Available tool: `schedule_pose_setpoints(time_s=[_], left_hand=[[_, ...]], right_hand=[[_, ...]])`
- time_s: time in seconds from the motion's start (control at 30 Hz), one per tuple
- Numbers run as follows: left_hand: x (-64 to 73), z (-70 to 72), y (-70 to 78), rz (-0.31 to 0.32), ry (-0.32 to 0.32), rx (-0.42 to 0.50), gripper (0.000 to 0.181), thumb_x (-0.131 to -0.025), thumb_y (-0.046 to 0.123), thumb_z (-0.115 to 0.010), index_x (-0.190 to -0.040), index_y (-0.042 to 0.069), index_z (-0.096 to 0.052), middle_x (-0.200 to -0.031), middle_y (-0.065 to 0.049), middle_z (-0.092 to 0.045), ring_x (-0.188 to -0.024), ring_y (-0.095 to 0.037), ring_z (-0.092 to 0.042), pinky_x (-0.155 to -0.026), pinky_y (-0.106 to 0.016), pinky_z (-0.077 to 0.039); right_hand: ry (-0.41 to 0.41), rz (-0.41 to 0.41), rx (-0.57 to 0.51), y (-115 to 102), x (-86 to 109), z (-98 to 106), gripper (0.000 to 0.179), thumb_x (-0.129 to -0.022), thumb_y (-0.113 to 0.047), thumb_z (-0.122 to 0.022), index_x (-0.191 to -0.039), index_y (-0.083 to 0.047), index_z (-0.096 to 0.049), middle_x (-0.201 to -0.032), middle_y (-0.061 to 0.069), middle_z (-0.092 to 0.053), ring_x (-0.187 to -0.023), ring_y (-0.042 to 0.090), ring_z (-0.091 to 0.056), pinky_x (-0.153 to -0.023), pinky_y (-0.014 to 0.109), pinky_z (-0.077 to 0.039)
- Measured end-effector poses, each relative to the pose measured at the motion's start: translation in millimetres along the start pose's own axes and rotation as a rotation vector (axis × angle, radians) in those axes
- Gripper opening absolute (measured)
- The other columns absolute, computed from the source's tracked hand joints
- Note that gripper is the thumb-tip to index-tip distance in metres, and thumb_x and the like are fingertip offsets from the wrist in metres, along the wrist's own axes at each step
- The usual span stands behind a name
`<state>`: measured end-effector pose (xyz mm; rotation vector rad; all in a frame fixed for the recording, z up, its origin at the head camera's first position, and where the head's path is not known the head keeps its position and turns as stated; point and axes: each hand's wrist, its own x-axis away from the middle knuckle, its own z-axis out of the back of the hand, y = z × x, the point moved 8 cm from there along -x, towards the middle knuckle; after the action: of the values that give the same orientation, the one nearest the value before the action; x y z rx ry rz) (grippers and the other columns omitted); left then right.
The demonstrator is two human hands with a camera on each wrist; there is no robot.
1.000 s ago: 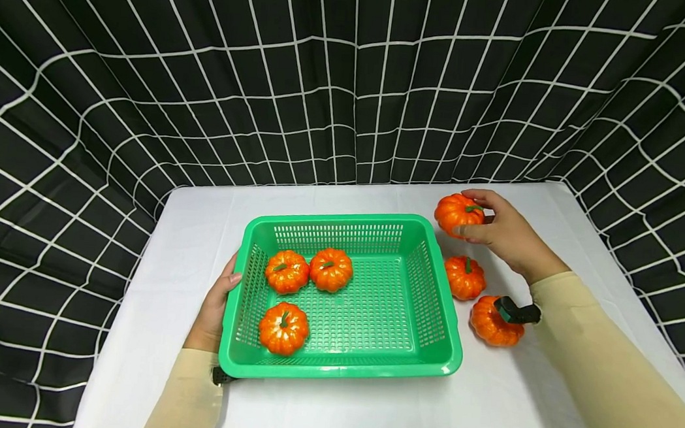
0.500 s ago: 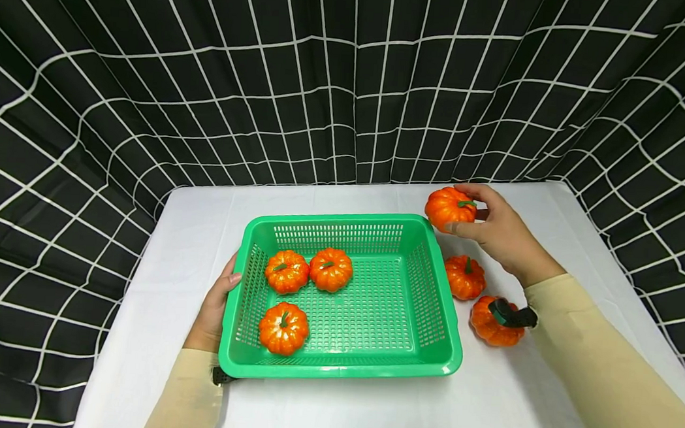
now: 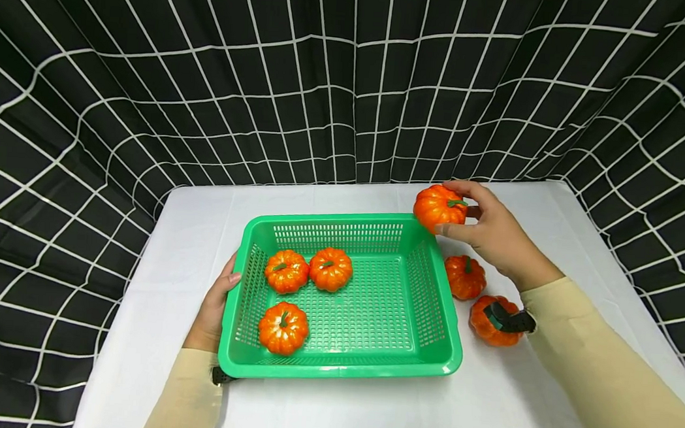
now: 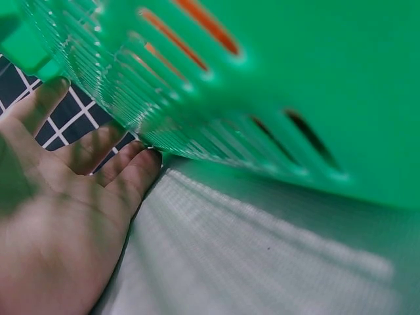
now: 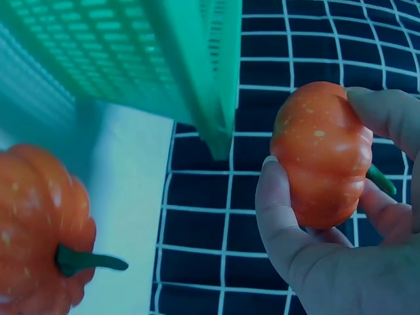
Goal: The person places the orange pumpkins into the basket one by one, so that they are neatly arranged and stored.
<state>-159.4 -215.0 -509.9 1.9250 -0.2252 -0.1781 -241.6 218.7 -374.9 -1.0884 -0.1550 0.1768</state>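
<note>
A small orange toy pumpkin (image 3: 437, 208) with a green stem is gripped by my right hand (image 3: 491, 233) in the head view. It is over the far right corner of the green plastic basket (image 3: 339, 372). In the right wrist view, thumb and fingers hold the pumpkin (image 5: 321, 154) from both sides, off the table. My left hand (image 3: 214, 304) is at the basket's left side, its thumb at the rim. The left wrist view shows that hand (image 4: 72, 190) with extended fingers touching the slotted outer wall (image 4: 216, 141). Inside the basket lie three pumpkins (image 3: 331, 270), grouped toward the left.
On the white tablecloth (image 3: 365, 418), right of the basket, sit two more pumpkins; the farther pumpkin (image 3: 464, 278) is beside the basket wall, and the nearer pumpkin (image 3: 491, 324) is partly covered by the wrist strap. A black grid-patterned curtain (image 3: 349, 96) surrounds the table's back and sides.
My right hand has moved left with the pumpkin, from the table's far right area to over the basket's corner. The left hand, basket and other pumpkins have stayed put.
</note>
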Motion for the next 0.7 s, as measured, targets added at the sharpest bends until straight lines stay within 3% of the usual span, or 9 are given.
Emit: schedule_pose_setpoints(time_s=[0.27, 0.53, 0.7], left_hand=[[-0.3, 2.3, 1.7, -0.007, 0.048, -0.09, 0.074, -0.102, 0.022, -0.031, -0.176, 0.029, -0.024, -0.176, -0.003, -0.03, -0.153, -0.028, -0.037, -0.118, -0.036, -0.041], [-0.2, 1.3, 0.6, 0.002, 0.019, -0.034, 0.074, -0.103, 0.02, -0.03, -0.176, 0.028, -0.023, -0.175, -0.009, -0.03, -0.144, -0.026, -0.047, -0.114, -0.037, -0.046], [0.5, 0.0, 1.6, 0.003, 0.004, -0.003, 0.073, -0.103, 0.019, -0.03, -0.176, 0.027, -0.023, -0.175, -0.013, -0.03, -0.137, -0.023, -0.053, -0.111, -0.038, -0.05]], right_hand=[[-0.035, -0.009, -0.014, -9, 3.7, -13, 0.073, -0.098, -0.016, -0.083, -0.162, -0.023, -0.048, -0.162, 0.001, -0.04, -0.134, 0.037, -0.048, -0.092, 0.045, -0.055], [-0.067, 0.008, -0.032, -21, 9.9, -28, 0.069, -0.097, -0.015, -0.084, -0.158, -0.027, -0.053, -0.156, 0.001, -0.042, -0.125, 0.033, -0.052, -0.083, 0.054, -0.059], [-0.095, 0.041, -0.027, -27, 13.7, -40, 0.069, -0.095, -0.012, -0.084, -0.156, -0.026, -0.055, -0.155, 0.003, -0.042, -0.123, 0.033, -0.054, -0.086, 0.048, -0.057]])
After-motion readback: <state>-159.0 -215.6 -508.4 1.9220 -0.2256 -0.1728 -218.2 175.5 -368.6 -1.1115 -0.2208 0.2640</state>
